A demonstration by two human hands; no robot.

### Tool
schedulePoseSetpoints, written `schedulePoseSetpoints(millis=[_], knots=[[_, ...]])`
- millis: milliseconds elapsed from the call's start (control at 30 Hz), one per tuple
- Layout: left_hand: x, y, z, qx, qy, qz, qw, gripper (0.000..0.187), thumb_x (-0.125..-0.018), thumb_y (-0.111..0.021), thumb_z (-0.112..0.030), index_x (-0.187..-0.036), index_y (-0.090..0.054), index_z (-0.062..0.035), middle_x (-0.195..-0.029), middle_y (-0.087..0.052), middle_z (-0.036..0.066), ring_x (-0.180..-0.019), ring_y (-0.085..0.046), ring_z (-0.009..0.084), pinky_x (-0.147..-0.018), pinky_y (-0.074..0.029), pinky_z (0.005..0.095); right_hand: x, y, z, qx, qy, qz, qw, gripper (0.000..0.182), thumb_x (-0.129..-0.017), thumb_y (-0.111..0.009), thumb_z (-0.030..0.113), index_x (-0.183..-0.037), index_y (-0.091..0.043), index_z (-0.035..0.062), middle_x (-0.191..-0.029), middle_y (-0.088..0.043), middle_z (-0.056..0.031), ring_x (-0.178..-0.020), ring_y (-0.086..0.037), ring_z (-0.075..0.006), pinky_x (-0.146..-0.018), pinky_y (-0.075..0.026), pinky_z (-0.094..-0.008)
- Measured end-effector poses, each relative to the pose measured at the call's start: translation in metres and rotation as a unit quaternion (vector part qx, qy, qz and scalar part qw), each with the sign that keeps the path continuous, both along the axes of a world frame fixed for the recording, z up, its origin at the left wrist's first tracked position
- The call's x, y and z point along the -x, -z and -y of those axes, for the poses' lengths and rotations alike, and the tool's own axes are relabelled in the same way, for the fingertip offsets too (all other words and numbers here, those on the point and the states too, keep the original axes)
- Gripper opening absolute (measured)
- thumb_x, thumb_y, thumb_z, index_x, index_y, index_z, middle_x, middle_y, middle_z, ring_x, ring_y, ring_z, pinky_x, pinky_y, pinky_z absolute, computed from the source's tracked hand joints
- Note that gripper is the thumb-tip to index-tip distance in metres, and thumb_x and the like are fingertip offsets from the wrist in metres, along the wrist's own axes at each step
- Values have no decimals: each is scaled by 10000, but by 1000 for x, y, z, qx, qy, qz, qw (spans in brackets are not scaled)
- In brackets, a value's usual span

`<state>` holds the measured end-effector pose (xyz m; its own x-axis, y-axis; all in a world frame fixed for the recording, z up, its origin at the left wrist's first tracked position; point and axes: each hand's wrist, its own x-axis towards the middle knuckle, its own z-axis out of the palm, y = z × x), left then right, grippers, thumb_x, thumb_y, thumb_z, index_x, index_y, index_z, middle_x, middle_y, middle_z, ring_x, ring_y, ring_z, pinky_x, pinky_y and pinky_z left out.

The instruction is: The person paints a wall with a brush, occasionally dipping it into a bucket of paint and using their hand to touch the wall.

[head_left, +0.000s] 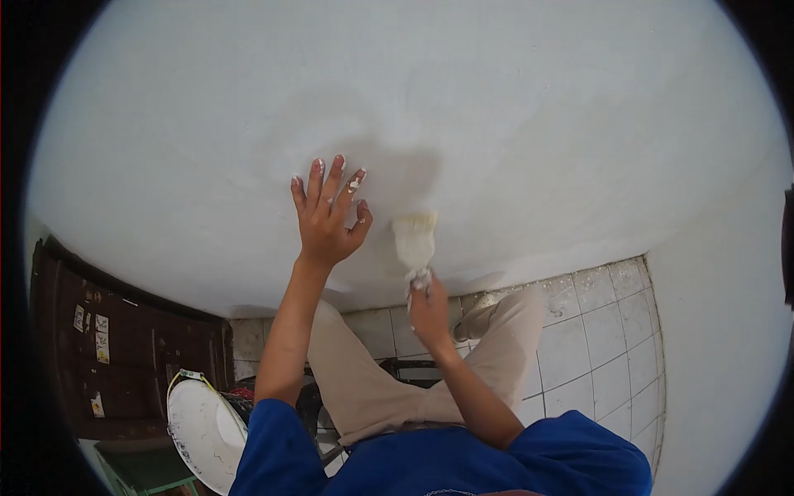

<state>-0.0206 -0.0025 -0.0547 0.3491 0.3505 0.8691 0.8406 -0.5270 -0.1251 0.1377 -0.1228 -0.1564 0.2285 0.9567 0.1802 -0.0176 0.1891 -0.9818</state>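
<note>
My left hand (pixel 329 219) is raised in front of the white wall (pixel 513 124), its fingers spread and specked with white paste. It holds nothing; whether it touches the wall I cannot tell. To its right, my right hand (pixel 428 312) grips a scraper (pixel 415 241) by its handle. White paste coats the scraper's blade and neck, and its wide edge points up at the wall. Some white paste is also on the fingers of my right hand.
A white bucket (pixel 205 434) with a yellowish rim strap stands at the lower left, near a dark brown door (pixel 124 347) with stickers. Below the door is a green frame (pixel 141 475). Dirty white floor tiles (pixel 571 347) meet the wall's foot. Another wall (pixel 719 281) rises at the right.
</note>
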Motion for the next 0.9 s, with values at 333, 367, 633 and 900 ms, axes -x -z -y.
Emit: schedulePoseSetpoints(millis=[333,367,633,900], knots=[[0,4,-1,1,-1,0,1000,481,-772,-616,-188,-1245,-591,-102,-1461,-396,152,-1398,-258,390,-1127,-75,563,-16,-84,4,-9,-36,-45,998,88,-958,-457,107,-947,-522,49,-691,-476,7,-566,-391,-48,-485,-325,-216],[1,3,-2,-3,-1,2,1000,481,-772,-616,-187,-1245,-592,-102,-1460,-397,153,-1397,-259,390,-1127,-76,563,-17,-80,-7,-4,-33,-18,999,114,-946,-458,99,-982,-536,24,-691,-502,-29,-574,-414,-74,-504,-347,-247],[1,1,1,19,13,-1,1000,484,-761,-626,-164,-1242,-597,-112,-1463,-400,128,-1399,-261,378,-1121,-91,569,-10,10,18,80,-29,66,994,187,-929,-441,85,-1054,-554,3,-720,-553,-111,-630,-496,-132,-587,-428,-299],[1,-1,-1,21,-2,3,1000,498,-771,-631,-174,-1263,-577,-116,-1474,-384,121,-1405,-253,366,-1124,-100,564,-11,-35,-13,22,-57,-56,997,111,-977,-458,143,-984,-537,65,-654,-428,54,-578,-363,-25,-505,-317,-206]])
